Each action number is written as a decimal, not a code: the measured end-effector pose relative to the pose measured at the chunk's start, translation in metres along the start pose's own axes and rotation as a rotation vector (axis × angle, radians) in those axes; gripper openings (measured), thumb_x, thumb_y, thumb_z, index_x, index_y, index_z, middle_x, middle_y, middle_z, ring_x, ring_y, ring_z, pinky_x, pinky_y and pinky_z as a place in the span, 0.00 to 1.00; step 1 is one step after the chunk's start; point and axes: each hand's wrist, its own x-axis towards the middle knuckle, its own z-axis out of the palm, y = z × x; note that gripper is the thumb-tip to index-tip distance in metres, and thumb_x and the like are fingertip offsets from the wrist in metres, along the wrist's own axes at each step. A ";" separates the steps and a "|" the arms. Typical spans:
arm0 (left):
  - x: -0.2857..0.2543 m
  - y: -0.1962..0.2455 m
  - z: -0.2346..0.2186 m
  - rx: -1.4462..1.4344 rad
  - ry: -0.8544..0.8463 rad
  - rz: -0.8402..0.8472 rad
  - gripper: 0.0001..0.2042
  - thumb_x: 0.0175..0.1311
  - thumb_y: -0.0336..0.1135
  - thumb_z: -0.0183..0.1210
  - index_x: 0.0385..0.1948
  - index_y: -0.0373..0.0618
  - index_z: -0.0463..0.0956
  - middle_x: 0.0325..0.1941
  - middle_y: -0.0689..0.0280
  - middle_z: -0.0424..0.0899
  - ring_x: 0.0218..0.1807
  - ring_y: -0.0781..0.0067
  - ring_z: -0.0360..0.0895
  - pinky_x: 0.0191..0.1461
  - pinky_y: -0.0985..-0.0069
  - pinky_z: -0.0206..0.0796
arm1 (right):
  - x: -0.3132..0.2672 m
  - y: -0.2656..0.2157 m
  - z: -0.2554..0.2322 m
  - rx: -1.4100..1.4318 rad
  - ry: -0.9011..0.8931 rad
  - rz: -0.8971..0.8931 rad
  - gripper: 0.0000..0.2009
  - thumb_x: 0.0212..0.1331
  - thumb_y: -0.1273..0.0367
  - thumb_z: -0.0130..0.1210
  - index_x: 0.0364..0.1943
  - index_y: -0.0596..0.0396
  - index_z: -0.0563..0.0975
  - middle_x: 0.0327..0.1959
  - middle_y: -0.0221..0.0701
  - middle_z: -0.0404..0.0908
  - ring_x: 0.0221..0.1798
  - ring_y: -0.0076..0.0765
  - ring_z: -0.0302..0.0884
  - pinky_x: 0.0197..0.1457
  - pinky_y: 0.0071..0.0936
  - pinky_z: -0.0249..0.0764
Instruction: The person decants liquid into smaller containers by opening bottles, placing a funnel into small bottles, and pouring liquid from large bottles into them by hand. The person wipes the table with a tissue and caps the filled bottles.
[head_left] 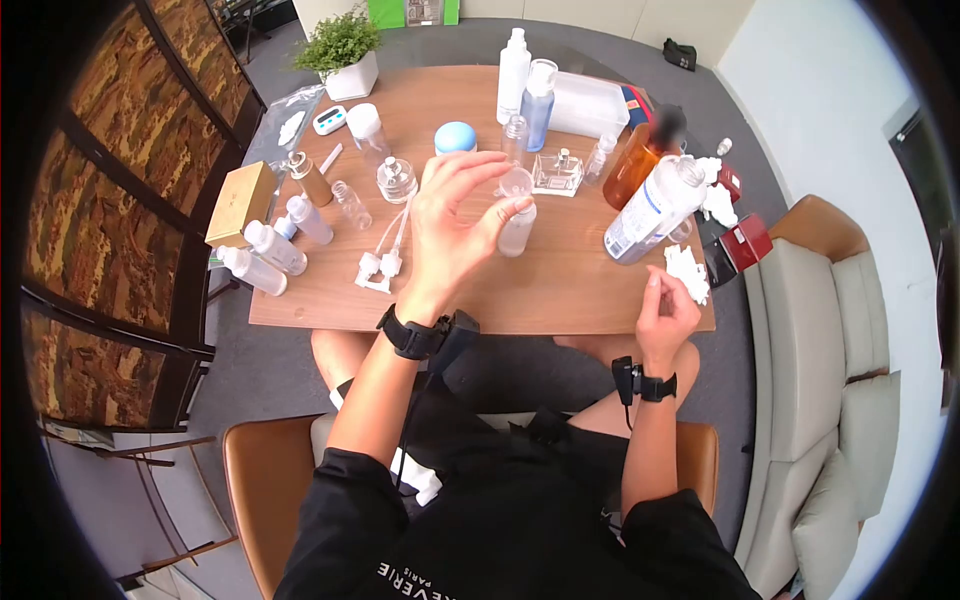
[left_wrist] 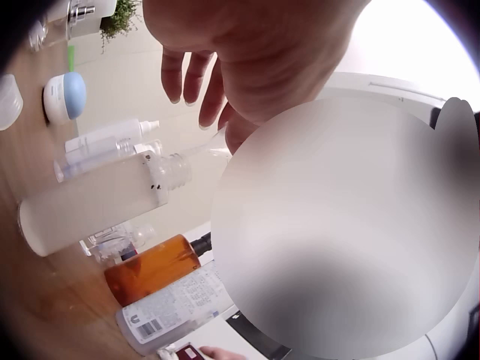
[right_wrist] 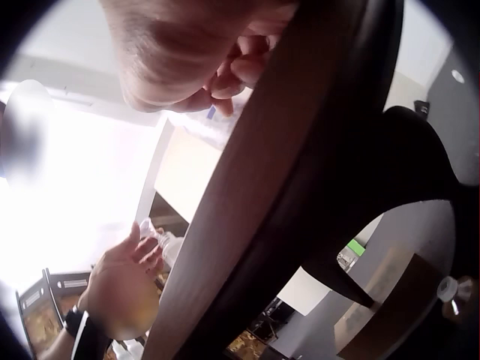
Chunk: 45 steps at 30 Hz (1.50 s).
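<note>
My left hand (head_left: 455, 215) pinches a small clear funnel (head_left: 515, 183) between thumb and fingers, over the mouth of a small frosted bottle (head_left: 516, 232). In the left wrist view the bottle (left_wrist: 94, 202) has a bare threaded neck and whitish contents, and the funnel (left_wrist: 210, 148) is at its mouth. My right hand (head_left: 667, 318) hovers at the table's front right edge, fingers loosely curled, with nothing visible in it. Close to it lie crumpled white tissues (head_left: 686, 272). Behind stands a large clear bottle (head_left: 655, 212) with a label and no cap.
Left on the table (head_left: 330, 295) are several small bottles, a wooden box (head_left: 240, 205) and white pump heads (head_left: 378, 268). Farther back stand a blue-lidded jar (head_left: 456, 138), perfume bottles, an amber bottle (head_left: 632, 170), a clear plastic box (head_left: 590, 105) and a potted plant (head_left: 340, 50).
</note>
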 end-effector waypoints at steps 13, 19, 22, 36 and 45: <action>0.000 0.013 0.016 0.158 0.060 0.302 0.21 0.46 0.25 0.75 0.46 0.38 0.82 0.55 0.58 0.83 0.59 0.49 0.76 0.61 0.56 0.73 | 0.079 -0.132 0.062 0.021 -0.304 -0.231 0.19 0.53 0.70 0.74 0.49 0.60 0.86 0.48 0.41 0.88 0.52 0.46 0.83 0.58 0.37 0.78; -0.001 0.018 0.013 0.243 0.030 0.338 0.23 0.43 0.24 0.73 0.47 0.38 0.81 0.57 0.58 0.81 0.61 0.49 0.75 0.61 0.56 0.73 | 0.083 -0.136 0.066 0.011 -0.408 -0.158 0.18 0.51 0.71 0.74 0.46 0.62 0.86 0.44 0.41 0.89 0.46 0.45 0.85 0.54 0.37 0.79; -0.001 0.021 0.014 0.277 0.023 0.362 0.24 0.42 0.24 0.72 0.47 0.37 0.81 0.57 0.58 0.81 0.61 0.49 0.75 0.61 0.56 0.73 | 0.082 -0.136 0.067 0.026 -0.412 -0.174 0.18 0.50 0.71 0.74 0.45 0.62 0.86 0.42 0.41 0.89 0.43 0.44 0.85 0.52 0.37 0.80; 0.000 0.021 0.015 0.311 0.038 0.368 0.26 0.42 0.21 0.70 0.50 0.37 0.81 0.60 0.57 0.80 0.63 0.48 0.74 0.62 0.56 0.72 | 0.076 -0.130 0.080 0.053 -0.328 -0.087 0.20 0.48 0.69 0.75 0.48 0.60 0.86 0.43 0.39 0.90 0.39 0.37 0.83 0.49 0.35 0.80; -0.064 0.027 -0.019 0.108 0.313 0.029 0.14 0.58 0.20 0.71 0.46 0.37 0.85 0.46 0.58 0.85 0.45 0.65 0.81 0.51 0.71 0.73 | 0.078 -0.120 0.073 0.096 -0.222 -0.010 0.20 0.52 0.70 0.77 0.49 0.60 0.87 0.43 0.30 0.89 0.40 0.22 0.78 0.45 0.23 0.76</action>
